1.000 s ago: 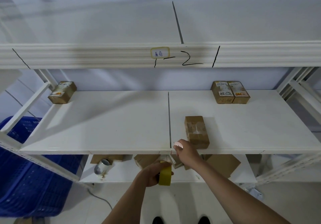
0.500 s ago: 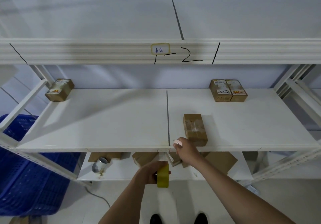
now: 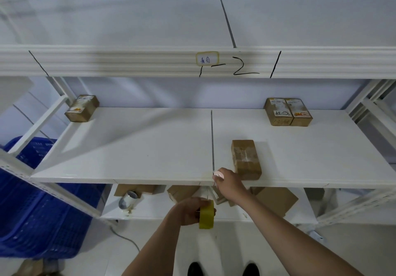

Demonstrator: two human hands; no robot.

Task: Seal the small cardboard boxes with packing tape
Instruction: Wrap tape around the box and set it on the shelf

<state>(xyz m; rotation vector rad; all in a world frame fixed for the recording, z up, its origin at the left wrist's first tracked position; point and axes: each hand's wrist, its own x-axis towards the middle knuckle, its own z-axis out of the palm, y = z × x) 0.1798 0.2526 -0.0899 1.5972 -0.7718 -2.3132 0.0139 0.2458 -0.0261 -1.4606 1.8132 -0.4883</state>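
Left hand curled round yellow tape roll below shelf edge, right hand pinching pulled tape end w/ a small white object, nearest box just right of it, long axis front-to-back, 3 more boxes at back.

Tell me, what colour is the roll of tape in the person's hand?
Yellow. The tape roll shows best in the head view, gripped by the left hand.

Light was even and cool, fairly bright, falling from above. A broad diagonal shadow crossed the white shelf, and a faint sheen lay along its front edge. Wide-angle distortion bowed the edges; detail was slightly soft throughout.
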